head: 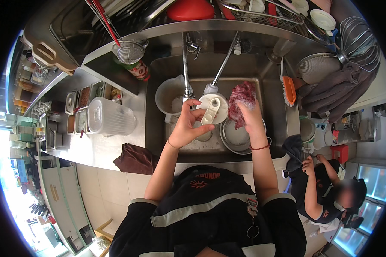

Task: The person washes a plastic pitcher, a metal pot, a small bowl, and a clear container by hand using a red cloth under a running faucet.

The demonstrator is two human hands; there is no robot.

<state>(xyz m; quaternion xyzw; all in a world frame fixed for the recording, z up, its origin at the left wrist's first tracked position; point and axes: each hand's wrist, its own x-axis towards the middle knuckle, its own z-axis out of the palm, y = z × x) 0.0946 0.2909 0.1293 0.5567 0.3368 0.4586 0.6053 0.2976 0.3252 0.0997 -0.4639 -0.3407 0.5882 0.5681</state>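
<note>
My left hand (190,126) holds a round white plastic lid (223,104) with a long raised cream piece across its face, over the sink (260,69). In my right hand (251,117) is a dark red cloth (242,93) covered in soap suds, just right of the lid. Below that hand, a round metal bowl (224,141) with whitish contents sits in the sink. A translucent plastic jug (162,96) stands at the sink's left side. Two flexible metal tap hoses (185,61) reach down from the back, one ending in a white nozzle (211,88) close behind the lid.
An orange scrubbing brush (289,91) lies along the sink's right edge. To the left are a clear plastic container (111,117), a brown cloth (135,159) and metal food pans (85,96). A large whisk (357,45) is at right. A co-worker (315,192) stands right, holding something.
</note>
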